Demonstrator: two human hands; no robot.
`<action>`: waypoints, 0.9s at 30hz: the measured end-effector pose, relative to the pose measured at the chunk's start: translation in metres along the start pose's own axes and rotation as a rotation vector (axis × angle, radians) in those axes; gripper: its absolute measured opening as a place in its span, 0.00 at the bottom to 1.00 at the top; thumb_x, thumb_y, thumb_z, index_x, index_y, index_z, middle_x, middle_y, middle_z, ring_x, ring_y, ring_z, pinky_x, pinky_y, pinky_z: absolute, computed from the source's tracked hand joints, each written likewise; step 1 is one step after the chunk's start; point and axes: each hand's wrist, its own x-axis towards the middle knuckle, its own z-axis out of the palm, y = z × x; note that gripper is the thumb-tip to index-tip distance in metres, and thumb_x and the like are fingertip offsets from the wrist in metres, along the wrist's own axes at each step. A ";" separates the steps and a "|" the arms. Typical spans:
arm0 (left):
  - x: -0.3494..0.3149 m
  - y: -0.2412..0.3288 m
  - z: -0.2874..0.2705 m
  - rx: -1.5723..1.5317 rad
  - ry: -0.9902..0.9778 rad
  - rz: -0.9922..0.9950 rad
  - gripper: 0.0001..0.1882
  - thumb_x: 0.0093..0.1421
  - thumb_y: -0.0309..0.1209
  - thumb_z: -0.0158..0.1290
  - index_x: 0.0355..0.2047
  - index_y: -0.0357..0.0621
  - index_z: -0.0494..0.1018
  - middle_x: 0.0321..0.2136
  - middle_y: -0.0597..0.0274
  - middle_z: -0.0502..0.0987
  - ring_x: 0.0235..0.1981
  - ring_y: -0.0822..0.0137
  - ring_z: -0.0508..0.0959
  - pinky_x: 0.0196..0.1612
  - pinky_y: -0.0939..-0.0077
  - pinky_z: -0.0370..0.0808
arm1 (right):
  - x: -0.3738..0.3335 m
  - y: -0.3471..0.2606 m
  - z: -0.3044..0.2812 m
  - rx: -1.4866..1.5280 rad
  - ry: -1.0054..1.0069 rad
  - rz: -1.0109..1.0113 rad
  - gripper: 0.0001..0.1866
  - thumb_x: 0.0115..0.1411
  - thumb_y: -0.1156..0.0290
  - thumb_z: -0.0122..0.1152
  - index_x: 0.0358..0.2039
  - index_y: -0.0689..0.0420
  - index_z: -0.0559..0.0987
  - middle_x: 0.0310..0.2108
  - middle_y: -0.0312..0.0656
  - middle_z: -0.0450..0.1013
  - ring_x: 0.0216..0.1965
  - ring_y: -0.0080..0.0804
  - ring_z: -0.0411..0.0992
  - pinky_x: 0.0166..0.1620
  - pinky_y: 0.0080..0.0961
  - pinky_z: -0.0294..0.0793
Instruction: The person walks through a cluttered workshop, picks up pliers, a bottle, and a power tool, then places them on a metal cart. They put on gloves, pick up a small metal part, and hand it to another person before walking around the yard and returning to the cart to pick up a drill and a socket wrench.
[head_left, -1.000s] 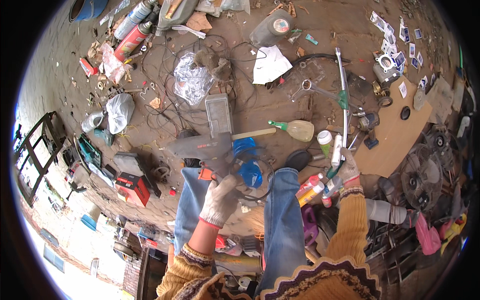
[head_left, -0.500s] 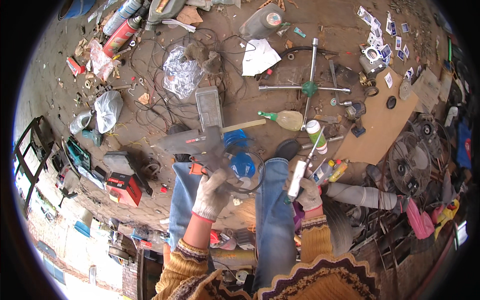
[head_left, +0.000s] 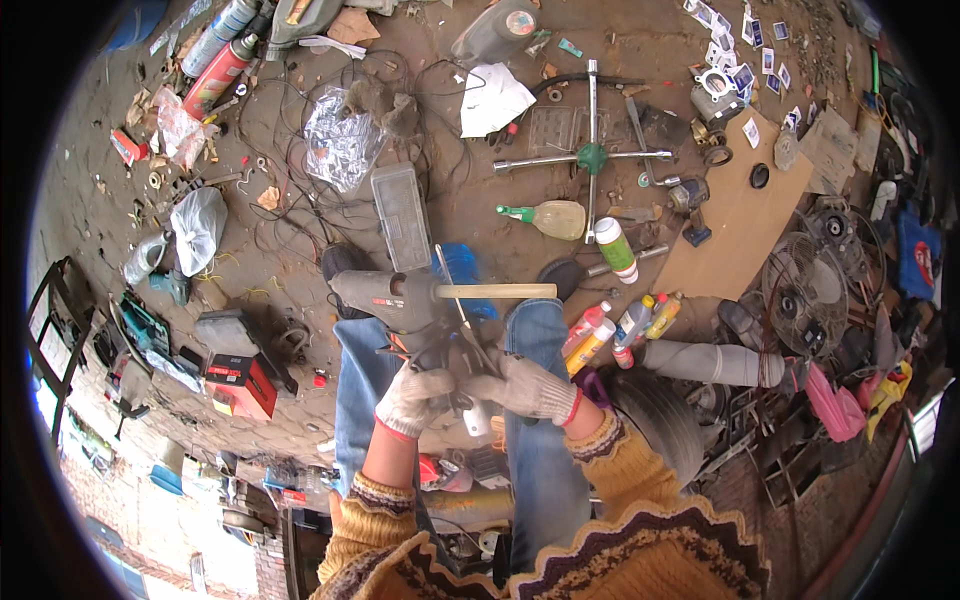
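Observation:
My left hand (head_left: 412, 397), in a whitish work glove, is closed around the grip of a dark grey glue gun (head_left: 405, 300). A long tan glue stick (head_left: 500, 291) juts out of the gun to the right. My right hand (head_left: 535, 387), gloved alike, is closed close beside the left. It holds a slim tool with a long metal shaft (head_left: 455, 300) and a white handle (head_left: 477, 418), resembling a screwdriver. The shaft points up past the gun's body. Fingers and dark parts overlap below the gun, so the exact contact there is hidden.
Beyond my hands lie a grey plastic case (head_left: 400, 215), blue plastic (head_left: 460, 268), a pale spray bottle (head_left: 550, 218) and a four-way lug wrench (head_left: 592, 157). Several bottles (head_left: 590, 335) and a tyre (head_left: 655, 415) stand at right. A red-and-black box (head_left: 240, 385) lies left.
My right hand has brought the white-handled tool left, beside the left hand. The glue gun has turned, so its stick now lies nearly level. The view has shifted slightly.

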 end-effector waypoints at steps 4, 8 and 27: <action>-0.004 0.001 0.004 0.117 0.057 -0.112 0.36 0.47 0.23 0.57 0.60 0.37 0.64 0.49 0.52 0.75 0.44 0.60 0.80 0.31 0.72 0.84 | 0.005 0.016 -0.011 -1.017 -0.077 -0.606 0.21 0.69 0.64 0.46 0.58 0.61 0.70 0.52 0.48 0.71 0.51 0.42 0.71 0.57 0.35 0.69; -0.001 -0.002 0.013 0.072 -0.066 0.030 0.33 0.47 0.25 0.60 0.56 0.35 0.66 0.48 0.51 0.75 0.47 0.59 0.78 0.37 0.73 0.83 | 0.005 0.008 -0.020 -0.900 -0.276 -0.426 0.21 0.68 0.73 0.44 0.59 0.63 0.70 0.55 0.48 0.69 0.57 0.41 0.68 0.63 0.34 0.64; 0.005 0.007 0.010 -0.125 -0.122 0.297 0.33 0.54 0.38 0.63 0.56 0.41 0.62 0.46 0.55 0.74 0.55 0.45 0.75 0.53 0.46 0.77 | 0.185 0.058 -0.253 -0.629 1.375 0.132 0.22 0.61 0.53 0.59 0.46 0.57 0.77 0.45 0.54 0.77 0.46 0.55 0.76 0.50 0.44 0.74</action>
